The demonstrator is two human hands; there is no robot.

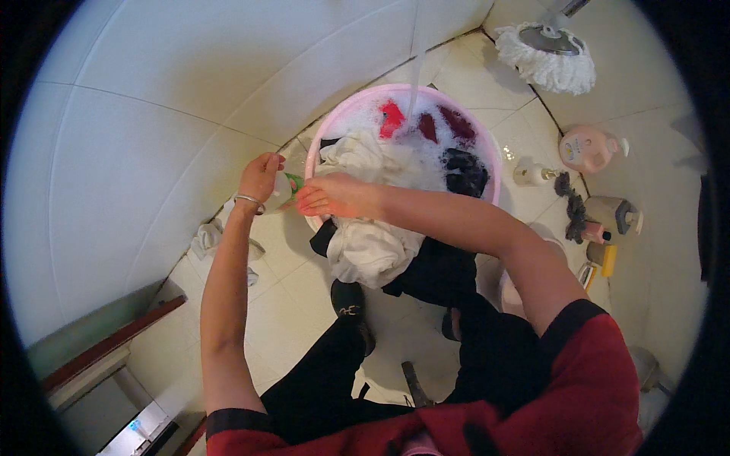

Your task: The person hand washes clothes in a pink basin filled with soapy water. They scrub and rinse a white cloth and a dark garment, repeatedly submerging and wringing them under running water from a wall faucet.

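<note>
At the left rim of a pink basin (497, 165), my left hand (261, 178) holds a pale container (282, 194) with green and red print, partly hidden by the hands. My right hand (335, 196) reaches across the rim, its fingers against the container's printed side; its grip is hard to make out. Foamy water fills the back of the basin around red cloth (391, 119), dark red cloth (457, 125) and black cloth (466, 171). A white garment (370, 251) and a black garment (439, 271) hang over the near rim, below my right forearm.
A thin water stream (414, 85) falls into the basin. Along the right wall stand a pink jug bottle (587, 149), a white pump bottle (533, 174) and a grey bottle (609, 214). A white mop head (550, 57) leans at the back right. Crumpled white cloth (206, 240) lies left.
</note>
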